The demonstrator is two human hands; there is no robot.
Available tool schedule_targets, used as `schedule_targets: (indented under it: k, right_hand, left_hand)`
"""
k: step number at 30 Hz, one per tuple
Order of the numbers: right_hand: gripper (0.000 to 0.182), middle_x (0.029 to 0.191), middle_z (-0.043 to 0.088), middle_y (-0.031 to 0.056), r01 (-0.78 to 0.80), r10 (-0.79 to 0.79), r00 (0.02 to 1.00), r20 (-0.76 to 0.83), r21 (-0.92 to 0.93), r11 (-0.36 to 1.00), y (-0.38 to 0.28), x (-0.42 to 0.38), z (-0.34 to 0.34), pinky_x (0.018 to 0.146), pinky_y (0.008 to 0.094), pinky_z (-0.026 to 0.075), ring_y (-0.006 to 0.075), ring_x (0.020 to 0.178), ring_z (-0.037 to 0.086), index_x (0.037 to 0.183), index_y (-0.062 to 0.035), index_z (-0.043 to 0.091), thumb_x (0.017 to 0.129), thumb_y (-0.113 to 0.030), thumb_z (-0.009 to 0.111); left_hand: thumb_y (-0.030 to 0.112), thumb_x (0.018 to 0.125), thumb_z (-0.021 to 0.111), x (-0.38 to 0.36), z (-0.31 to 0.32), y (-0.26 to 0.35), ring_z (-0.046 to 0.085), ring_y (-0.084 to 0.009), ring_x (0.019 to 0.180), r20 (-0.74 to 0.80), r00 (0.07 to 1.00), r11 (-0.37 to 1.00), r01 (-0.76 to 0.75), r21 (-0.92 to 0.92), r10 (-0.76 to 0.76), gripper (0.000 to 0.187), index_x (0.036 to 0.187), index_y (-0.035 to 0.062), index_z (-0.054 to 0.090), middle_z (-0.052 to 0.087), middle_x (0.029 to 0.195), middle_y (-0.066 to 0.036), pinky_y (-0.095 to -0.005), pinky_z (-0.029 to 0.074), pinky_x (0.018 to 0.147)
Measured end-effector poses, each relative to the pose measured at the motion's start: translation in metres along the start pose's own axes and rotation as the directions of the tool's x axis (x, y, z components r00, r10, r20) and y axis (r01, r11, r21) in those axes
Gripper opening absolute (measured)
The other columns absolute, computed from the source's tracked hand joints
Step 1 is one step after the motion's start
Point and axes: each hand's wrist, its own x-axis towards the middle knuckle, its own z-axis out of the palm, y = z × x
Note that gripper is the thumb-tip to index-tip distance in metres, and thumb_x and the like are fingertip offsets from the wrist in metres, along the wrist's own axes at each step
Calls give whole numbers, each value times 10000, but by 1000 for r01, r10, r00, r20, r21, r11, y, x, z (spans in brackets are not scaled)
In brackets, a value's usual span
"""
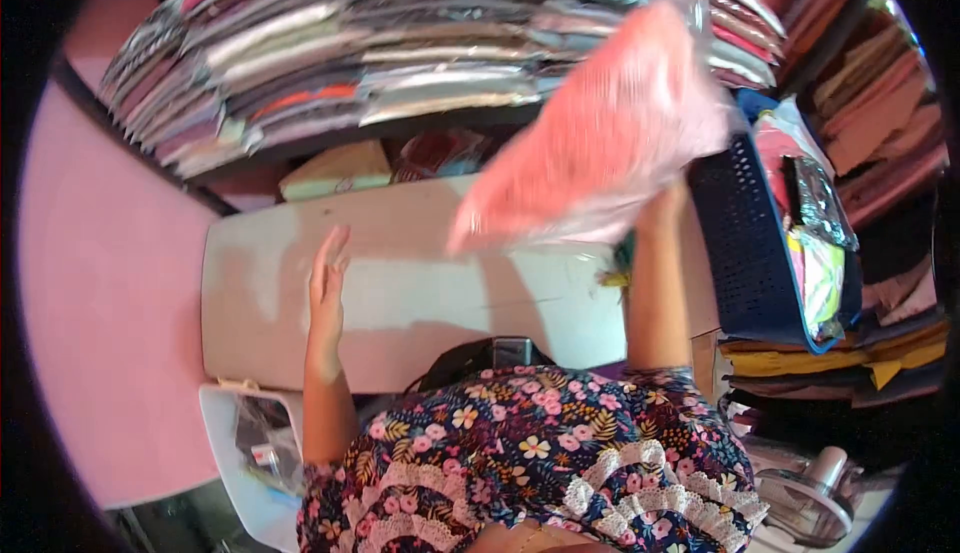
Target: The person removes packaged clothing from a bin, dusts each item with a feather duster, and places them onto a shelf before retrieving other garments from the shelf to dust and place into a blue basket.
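Note:
A salmon-pink item in clear plastic wrap (610, 128), blurred by motion, is lifted above the right part of the white table (400, 298). Its right underside meets my right hand (665, 203), whose fingers are mostly hidden behind it. Over the left part of the table, my left hand (330, 263) is raised with its fingers stretched out and nothing in it.
Shelves hold stacks of packaged clothes (440, 53) behind the table. At the right stands a dark blue basket (740, 243) with wrapped items, beside folded fabrics (870, 103). A white bin (225, 443) is at the lower left, a fan (815, 493) at the lower right.

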Motion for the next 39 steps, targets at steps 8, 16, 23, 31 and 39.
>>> schedule_targets:
  k: [8,16,23,31,39]
  right_hand:
    - [517,1232,524,208,145,-156,980,124,-980,133,144,-120,-82,956,400,391,359,1134,500,1329,-77,428,851,-191,589]
    - [654,1333,414,212,-321,-157,945,-285,-898,-301,92,-186,-160,957,509,357,430,1169,407,1373,-112,366,796,-237,647]
    - [486,1166,538,239,-254,-92,967,-237,-913,-319,96,-195,-182,884,430,429,401,1027,517,1255,-23,486,796,-126,610]
    - [211,795,551,54,-582,349,806,-477,-535,613,99,-185,-89,450,227,399,73,516,474,1092,-1,515,919,-109,462]
    - [440,812,556,76,-402,397,905,-153,-612,682,97,-211,-18,435,197,370,69,501,439,1328,-48,283,930,-70,470]
  left_hand:
    - [364,799,684,-26,26,-108,341,-289,1308,680,732,914,-244,325,-47,618,1317,98,476,395,1406,-101,-399,310,1037]
    - [304,637,779,-17,37,-113,279,-332,1332,500,866,730,-337,594,-7,716,1287,160,514,359,1409,-145,-482,214,1090]
    - [432,631,763,0,47,-137,208,-412,1344,677,718,432,-565,703,-162,834,1360,205,428,226,1468,-184,-550,213,1075]
    - [234,865,571,-16,55,-145,398,-434,1246,192,950,431,-71,900,-245,520,1361,205,419,329,1411,-230,-449,392,989]
    - [26,902,502,-59,-49,-151,597,-129,851,-267,871,910,401,-102,-414,462,1344,73,377,630,1027,-114,-238,471,690]
